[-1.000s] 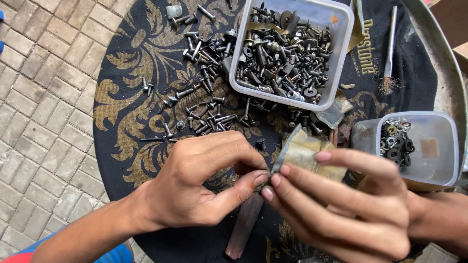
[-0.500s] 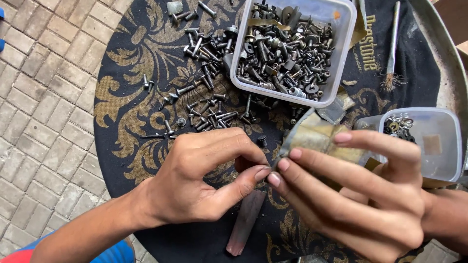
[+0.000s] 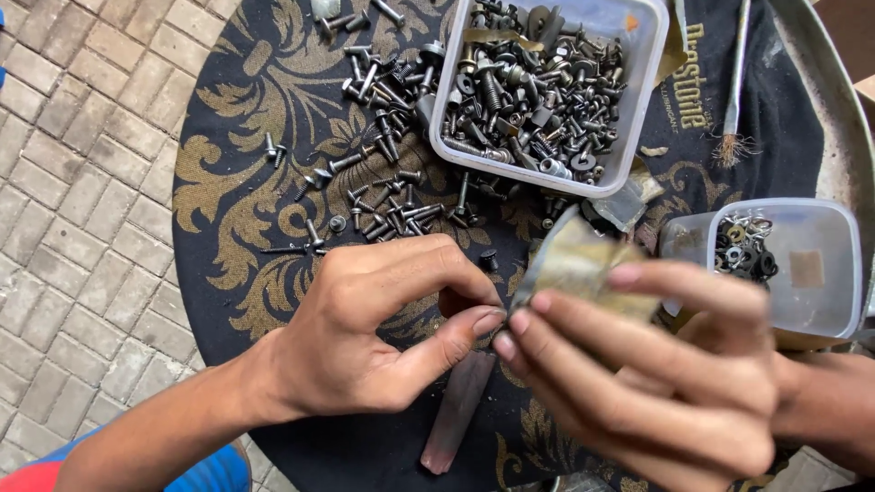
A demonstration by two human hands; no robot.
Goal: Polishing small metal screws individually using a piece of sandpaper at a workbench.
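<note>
Over black gold-patterned cloth (image 3: 246,182), left hand (image 3: 365,337) and right hand (image 3: 638,383) pinch fingertips together, grip contents hidden.

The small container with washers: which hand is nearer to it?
Right. The right hand lies just below and beside the small container, overlapping its lower-left edge in view; the left hand is farther to its left.

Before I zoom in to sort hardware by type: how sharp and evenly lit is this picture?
Head view: soft, even daylight, no hard shadows; the screws in the large tub and the loose screws on the patterned cloth read crisply. The left hand is fairly sharp, the right hand closer and slightly soft. The small tub has cloudy walls with mild sheen. Edges bow slightly.
</note>
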